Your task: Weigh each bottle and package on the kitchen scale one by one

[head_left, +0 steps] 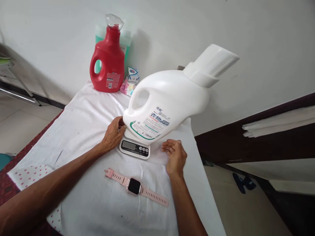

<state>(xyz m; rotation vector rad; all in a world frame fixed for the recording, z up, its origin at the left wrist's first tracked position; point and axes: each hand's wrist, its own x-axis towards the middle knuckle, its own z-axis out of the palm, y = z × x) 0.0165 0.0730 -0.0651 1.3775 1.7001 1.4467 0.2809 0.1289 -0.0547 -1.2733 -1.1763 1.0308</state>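
A large white laundry liquid bottle [169,95] stands on a small white digital scale [135,154] and leans to the right in the head view. Its loop handle is at the left and its tall white cap at the upper right. My left hand [113,134] is at the left edge of the scale, by the bottle's lower corner, thumb and forefinger apart; its other fingertips are partly hidden. To the right of the scale, my right hand [176,157] is open with loosely bent fingers, holding nothing. A pink smartwatch [134,186] lies in front of the scale with its strap spread out.
A red bottle [110,64] with a clear cap stands at the back left, before green-filled containers [126,42]. Small boxes [131,78] sit beside it. White cloth [95,183] covers the table, wall behind. Dark slippers [243,183] lie on the floor at right.
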